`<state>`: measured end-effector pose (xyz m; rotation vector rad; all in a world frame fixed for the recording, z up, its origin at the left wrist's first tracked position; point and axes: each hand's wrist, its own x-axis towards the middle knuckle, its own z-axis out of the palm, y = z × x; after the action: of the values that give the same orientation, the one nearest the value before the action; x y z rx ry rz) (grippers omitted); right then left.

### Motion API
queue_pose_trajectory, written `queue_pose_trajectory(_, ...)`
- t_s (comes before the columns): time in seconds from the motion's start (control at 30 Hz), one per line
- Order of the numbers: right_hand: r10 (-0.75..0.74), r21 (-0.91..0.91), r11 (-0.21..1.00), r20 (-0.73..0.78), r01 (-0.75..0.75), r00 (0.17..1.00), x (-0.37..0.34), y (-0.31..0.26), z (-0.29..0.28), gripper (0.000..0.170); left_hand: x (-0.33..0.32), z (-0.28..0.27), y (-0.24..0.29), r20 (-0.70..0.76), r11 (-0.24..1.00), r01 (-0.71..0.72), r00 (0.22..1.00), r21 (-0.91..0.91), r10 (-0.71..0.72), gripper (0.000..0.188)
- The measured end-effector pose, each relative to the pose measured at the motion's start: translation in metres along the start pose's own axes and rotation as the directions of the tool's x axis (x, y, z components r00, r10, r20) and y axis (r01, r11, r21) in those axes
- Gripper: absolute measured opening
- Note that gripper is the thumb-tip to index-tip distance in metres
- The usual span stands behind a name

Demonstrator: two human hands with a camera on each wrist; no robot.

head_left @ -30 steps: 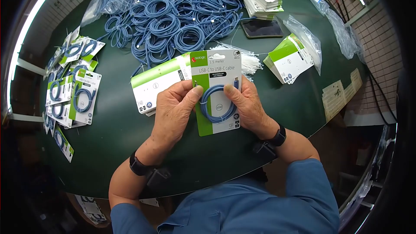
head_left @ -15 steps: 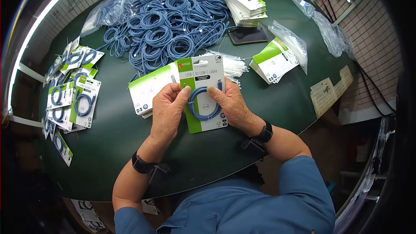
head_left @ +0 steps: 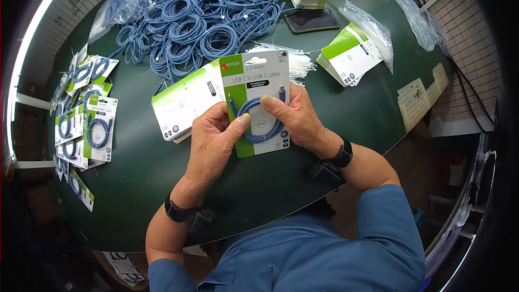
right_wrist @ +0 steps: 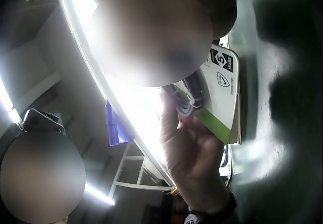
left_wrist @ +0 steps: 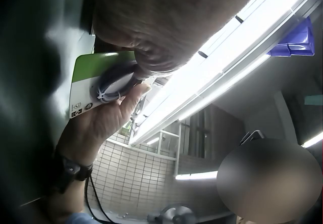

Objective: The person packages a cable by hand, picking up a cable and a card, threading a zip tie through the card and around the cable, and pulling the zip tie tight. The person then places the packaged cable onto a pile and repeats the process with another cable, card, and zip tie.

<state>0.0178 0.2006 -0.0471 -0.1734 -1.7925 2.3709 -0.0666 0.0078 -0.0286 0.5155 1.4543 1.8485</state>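
Observation:
Both hands hold a green and white cable card [head_left: 253, 70] upright above the dark green table, a coiled blue cable [head_left: 246, 109] tied on its front. The left hand [head_left: 213, 138] pinches the card's left side, thumb on the coil's lower left. At the right side grips the right hand [head_left: 301, 116], its thumb across the coil's top right; its other fingers are behind the card. In the left wrist view the card [left_wrist: 83, 85] and the right hand [left_wrist: 103, 118] show; the right wrist view shows the card [right_wrist: 222, 90] and the left hand [right_wrist: 194, 153].
Behind the card lie a stack of cards [head_left: 181, 105], white ties [head_left: 300, 65] and a heap of blue cables [head_left: 189, 21]. Filled cards [head_left: 100, 130] are piled at the left. A phone [head_left: 312, 20], more cards [head_left: 351, 57] and plastic bags [head_left: 373, 26] lie at the right.
The head view has shifted. The right thumb has moved inward over the coil, and the left thumb sits lower on it. The card stays held by both hands.

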Motion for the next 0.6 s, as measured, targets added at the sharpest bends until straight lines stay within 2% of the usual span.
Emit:
queue_pose_trajectory(0.03,-0.003,-0.022,1.0,0.004,0.003,1.0,0.0,0.001,0.001,0.04,-0.001,0.002,0.0,-0.002,1.0,0.004,1.0,0.003,-0.004,0.029)
queue_pose_trajectory(0.13,-0.01,0.02,1.0,-0.005,0.01,1.0,0.001,0.004,0.0,0.039,-0.001,0.017,-0.004,-0.159,0.992,-0.127,0.979,0.012,0.128,0.023)
queue_pose_trajectory(0.43,-0.051,-0.013,0.999,-0.01,0.051,0.999,-0.003,-0.003,-0.001,0.038,-0.001,0.01,-0.012,-0.05,0.986,-0.156,0.986,0.061,0.159,0.022)
queue_pose_trajectory(0.6,-0.099,-0.023,0.995,0.005,0.099,0.995,-0.003,-0.009,-0.003,0.038,-0.002,0.017,-0.011,-0.054,0.981,-0.191,0.98,0.027,0.193,0.031)
